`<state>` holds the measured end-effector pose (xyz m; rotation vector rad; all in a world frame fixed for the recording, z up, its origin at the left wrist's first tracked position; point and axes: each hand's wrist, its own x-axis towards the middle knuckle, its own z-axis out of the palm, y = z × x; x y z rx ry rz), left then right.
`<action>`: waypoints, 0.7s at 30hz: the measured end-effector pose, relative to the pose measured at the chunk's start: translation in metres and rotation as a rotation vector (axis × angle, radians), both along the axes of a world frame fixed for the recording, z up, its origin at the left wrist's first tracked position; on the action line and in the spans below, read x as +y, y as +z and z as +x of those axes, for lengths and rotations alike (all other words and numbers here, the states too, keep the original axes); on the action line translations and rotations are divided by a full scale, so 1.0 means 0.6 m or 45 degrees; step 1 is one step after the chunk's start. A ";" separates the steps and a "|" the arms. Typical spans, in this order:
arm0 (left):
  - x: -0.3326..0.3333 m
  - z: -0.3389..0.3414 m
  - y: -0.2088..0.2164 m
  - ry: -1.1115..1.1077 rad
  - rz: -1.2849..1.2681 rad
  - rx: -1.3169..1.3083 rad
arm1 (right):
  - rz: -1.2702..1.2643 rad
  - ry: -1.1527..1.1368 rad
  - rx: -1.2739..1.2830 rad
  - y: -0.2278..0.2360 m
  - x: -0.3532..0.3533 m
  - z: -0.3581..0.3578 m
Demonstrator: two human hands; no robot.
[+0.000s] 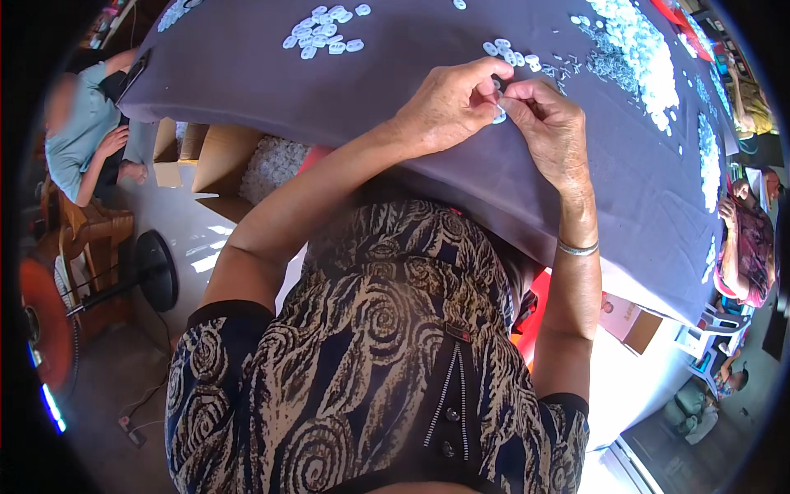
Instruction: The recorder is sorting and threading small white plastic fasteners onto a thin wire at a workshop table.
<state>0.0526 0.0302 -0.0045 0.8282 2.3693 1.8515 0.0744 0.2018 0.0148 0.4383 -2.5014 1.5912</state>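
Over the near edge of the table, my left hand (448, 107) and my right hand (550, 132) meet with their fingertips nearly touching. Between them shows a small white oval plastic piece (499, 116), partly hidden by the fingers. The left fingers curl round this piece. My right thumb and forefinger are pinched together against it; whatever tiny thing they hold is too small to make out. Just beyond the hands lies a little group of similar white pieces (510, 56). Tiny grey pin-like parts (561, 70) are scattered beside that group.
A dark cloth covers the table (395, 49). More white pieces lie in a cluster (321, 34) at the left and a big heap (638, 53) at the right. Below stand an open cardboard box (226, 156) and a fan (49, 329). Other people sit around the table.
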 end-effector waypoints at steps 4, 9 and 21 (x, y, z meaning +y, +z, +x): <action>0.004 0.002 -0.003 -0.026 -0.047 0.033 | 0.147 -0.037 0.046 -0.004 0.002 0.007; 0.010 0.001 0.003 0.025 0.036 -0.006 | -0.012 -0.067 -0.048 -0.014 0.008 -0.001; 0.019 0.015 -0.001 0.018 0.554 -0.688 | 0.392 -0.333 0.488 -0.005 -0.028 0.017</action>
